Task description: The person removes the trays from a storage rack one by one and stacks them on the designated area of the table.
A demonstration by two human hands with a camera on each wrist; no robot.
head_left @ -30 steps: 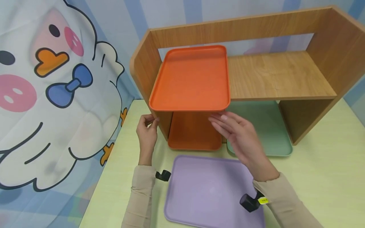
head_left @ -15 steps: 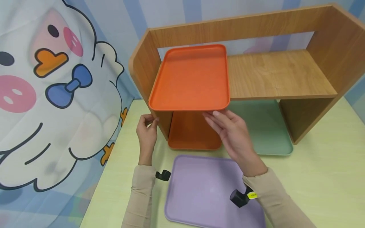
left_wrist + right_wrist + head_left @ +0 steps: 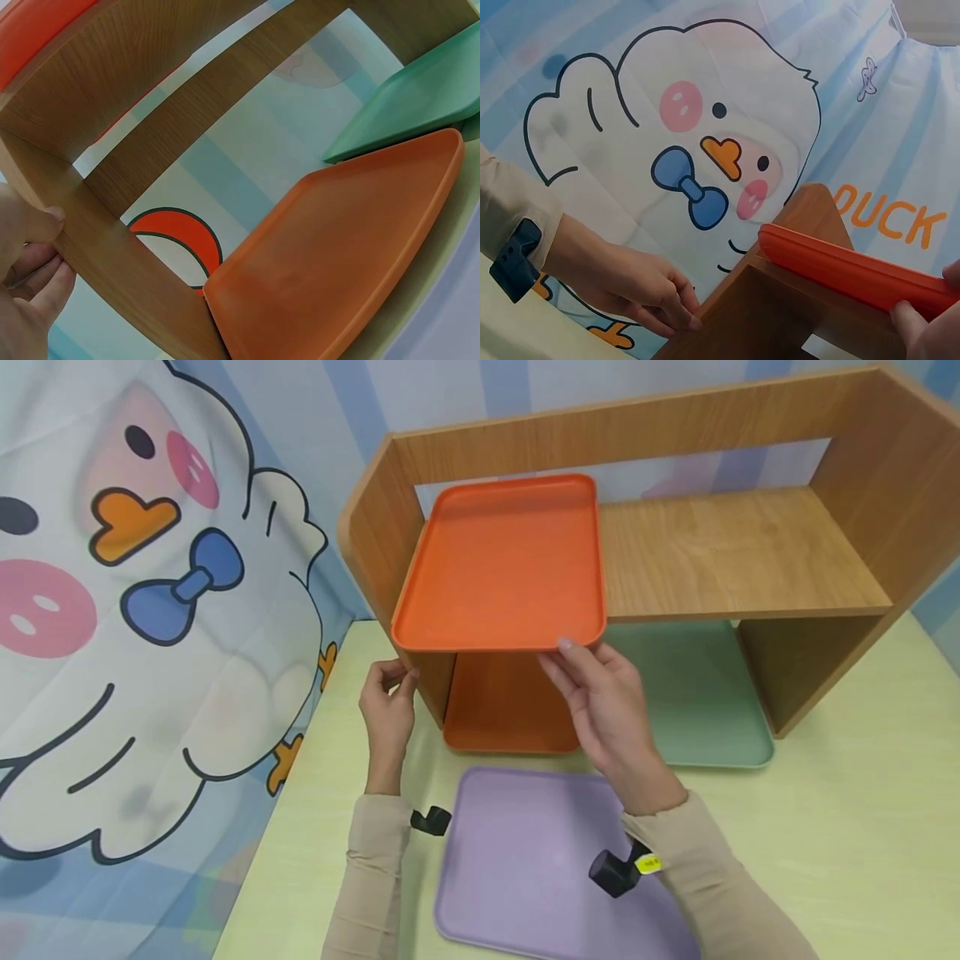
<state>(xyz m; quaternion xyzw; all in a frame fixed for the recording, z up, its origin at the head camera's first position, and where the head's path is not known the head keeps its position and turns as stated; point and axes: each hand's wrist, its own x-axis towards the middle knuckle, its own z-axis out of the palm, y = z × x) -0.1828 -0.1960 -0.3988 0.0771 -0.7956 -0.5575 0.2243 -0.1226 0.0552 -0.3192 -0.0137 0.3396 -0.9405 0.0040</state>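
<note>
An orange-red tray (image 3: 502,564) lies on the upper left shelf of a wooden rack (image 3: 735,556), its front edge jutting past the board. My right hand (image 3: 611,718) is at that tray's front right corner, thumb on the rim and fingers underneath; the right wrist view shows the thumb against the tray's edge (image 3: 855,271). With thumb and fingertips my left hand (image 3: 387,710) pinches the front edge of the rack's left side panel, seen also in the left wrist view, where the hand (image 3: 30,277) grips the wood (image 3: 112,262).
Below the shelf lie a darker orange tray (image 3: 510,706) at left and a green tray (image 3: 705,710) at right. A purple tray (image 3: 540,860) rests on the table (image 3: 847,843) in front of the rack. Patterned cloth (image 3: 225,693) hangs behind and at left.
My right hand has moved left and slightly up, from just below the upper tray's corner to a hold on its front rim. My left hand has stayed on the side panel.
</note>
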